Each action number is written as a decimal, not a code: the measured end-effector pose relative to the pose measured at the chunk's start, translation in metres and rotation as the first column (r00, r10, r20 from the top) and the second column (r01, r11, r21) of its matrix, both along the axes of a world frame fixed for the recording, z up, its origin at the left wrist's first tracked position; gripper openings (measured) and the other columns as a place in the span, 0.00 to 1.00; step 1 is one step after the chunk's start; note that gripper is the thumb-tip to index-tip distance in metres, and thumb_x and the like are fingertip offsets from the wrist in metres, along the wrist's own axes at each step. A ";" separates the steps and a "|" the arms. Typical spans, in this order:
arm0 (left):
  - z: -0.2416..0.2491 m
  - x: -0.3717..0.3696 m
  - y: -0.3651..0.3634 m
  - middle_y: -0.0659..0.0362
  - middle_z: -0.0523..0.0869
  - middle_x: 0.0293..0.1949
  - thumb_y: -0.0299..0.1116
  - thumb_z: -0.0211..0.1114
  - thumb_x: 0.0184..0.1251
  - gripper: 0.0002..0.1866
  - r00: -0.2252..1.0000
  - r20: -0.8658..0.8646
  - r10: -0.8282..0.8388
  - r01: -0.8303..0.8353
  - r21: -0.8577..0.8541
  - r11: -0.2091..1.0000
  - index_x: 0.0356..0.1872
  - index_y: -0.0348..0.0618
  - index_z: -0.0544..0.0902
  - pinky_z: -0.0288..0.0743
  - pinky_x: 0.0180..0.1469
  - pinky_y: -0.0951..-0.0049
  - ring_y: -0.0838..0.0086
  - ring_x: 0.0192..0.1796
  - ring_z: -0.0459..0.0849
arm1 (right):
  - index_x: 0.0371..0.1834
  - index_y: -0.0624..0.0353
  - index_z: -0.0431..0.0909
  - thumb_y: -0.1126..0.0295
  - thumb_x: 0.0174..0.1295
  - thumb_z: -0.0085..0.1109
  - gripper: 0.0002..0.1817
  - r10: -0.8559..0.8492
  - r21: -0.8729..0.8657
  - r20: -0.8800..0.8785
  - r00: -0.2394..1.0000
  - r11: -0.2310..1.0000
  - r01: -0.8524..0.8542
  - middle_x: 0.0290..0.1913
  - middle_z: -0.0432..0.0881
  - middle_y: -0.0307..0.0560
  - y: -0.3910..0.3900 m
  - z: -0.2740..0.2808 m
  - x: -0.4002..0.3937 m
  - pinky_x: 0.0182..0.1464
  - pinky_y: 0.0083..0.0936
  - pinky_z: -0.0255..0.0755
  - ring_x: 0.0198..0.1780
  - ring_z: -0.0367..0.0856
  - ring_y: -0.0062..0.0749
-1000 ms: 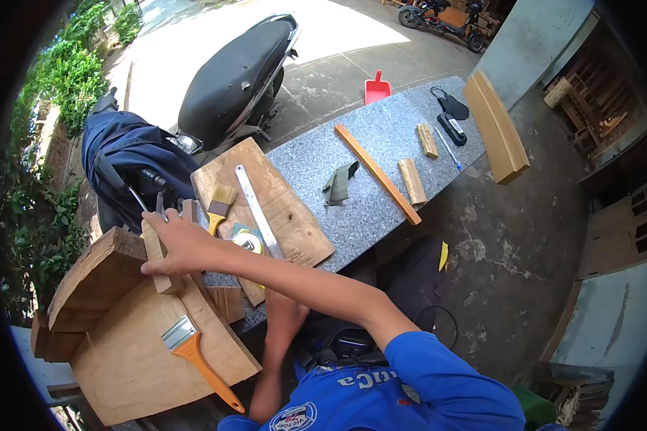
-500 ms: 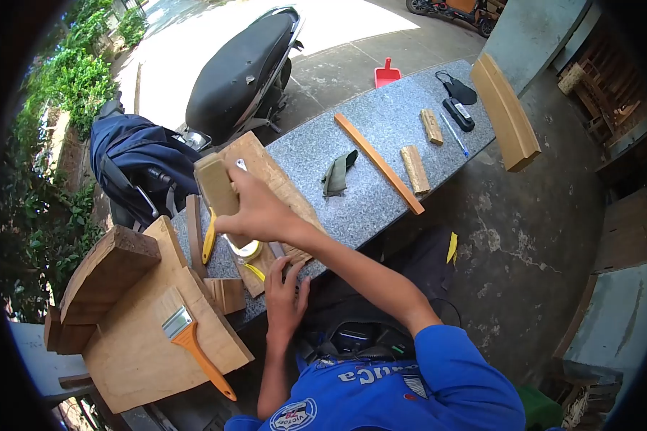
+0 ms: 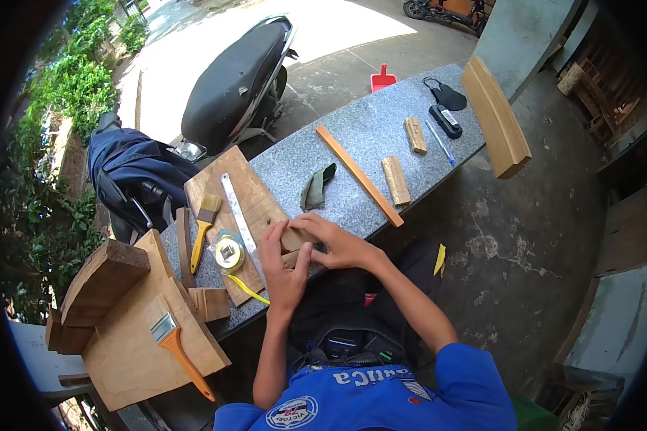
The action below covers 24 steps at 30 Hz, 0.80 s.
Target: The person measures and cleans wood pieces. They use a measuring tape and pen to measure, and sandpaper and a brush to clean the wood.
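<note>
At tabletop edge point(image 3: 430, 177), wooden block point(image 3: 297, 238) between left hand point(image 3: 283, 276), right hand point(image 3: 343, 246)

The block point(image 3: 297, 240) is tan-brown; the tabletop point(image 3: 287, 172) is grey, speckled dark and pale. The strip point(image 3: 359, 176) is orange-brown, the dustpan point(image 3: 383, 80) red, the shirt point(image 3: 366, 404) bright blue (white lettering point(image 3: 358, 376) across it), and the tape measure point(image 3: 229, 253) yellow and white.

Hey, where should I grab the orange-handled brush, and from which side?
Likely best: take the brush by the rear half of its handle, from your own side, with the left hand once free. The handle is long, slants toward you, and its end appears to jut past the wooden board; the metal ferrule faces away.
</note>
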<state>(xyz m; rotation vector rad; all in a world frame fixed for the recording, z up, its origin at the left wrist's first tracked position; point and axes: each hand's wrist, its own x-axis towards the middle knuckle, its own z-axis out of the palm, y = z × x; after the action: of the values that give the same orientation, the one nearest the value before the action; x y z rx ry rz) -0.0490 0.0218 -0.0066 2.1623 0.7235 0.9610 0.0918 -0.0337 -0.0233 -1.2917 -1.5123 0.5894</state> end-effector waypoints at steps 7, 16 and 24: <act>-0.028 -0.019 0.019 0.55 0.73 0.47 0.27 0.63 0.55 0.20 0.994 -0.051 0.092 -0.105 -0.388 0.916 0.49 0.36 0.72 0.69 0.49 0.75 0.72 0.49 0.72 | 0.46 0.50 0.75 0.83 0.43 0.49 0.24 -0.447 0.217 0.648 0.617 0.884 0.413 0.48 0.71 0.48 0.047 -0.028 0.052 0.58 0.33 0.59 0.56 0.65 0.41; 0.005 -0.009 0.035 0.55 0.76 0.37 0.28 0.70 0.44 0.20 0.996 -0.006 0.094 -0.093 0.065 0.994 0.42 0.37 0.76 0.70 0.38 0.71 0.68 0.38 0.75 | 0.39 0.52 0.76 0.82 0.39 0.52 0.20 -0.512 0.183 0.452 0.731 0.855 0.485 0.39 0.74 0.43 0.034 -0.057 0.078 0.49 0.32 0.64 0.47 0.70 0.40; 0.006 0.015 0.039 0.53 0.76 0.36 0.33 0.72 0.42 0.23 0.999 -0.024 -0.048 0.052 0.167 0.985 0.40 0.37 0.75 0.68 0.43 0.67 0.62 0.40 0.75 | 0.38 0.60 0.73 0.78 0.41 0.56 0.17 -0.515 0.146 0.289 0.807 0.857 0.494 0.40 0.75 0.49 0.044 -0.063 0.085 0.46 0.35 0.63 0.44 0.72 0.47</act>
<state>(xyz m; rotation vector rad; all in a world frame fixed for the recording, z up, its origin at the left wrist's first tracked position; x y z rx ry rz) -0.0341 0.0611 -0.0001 2.3275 0.6134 1.0073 0.1772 0.0104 -0.0864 -1.7172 -1.3357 -0.0221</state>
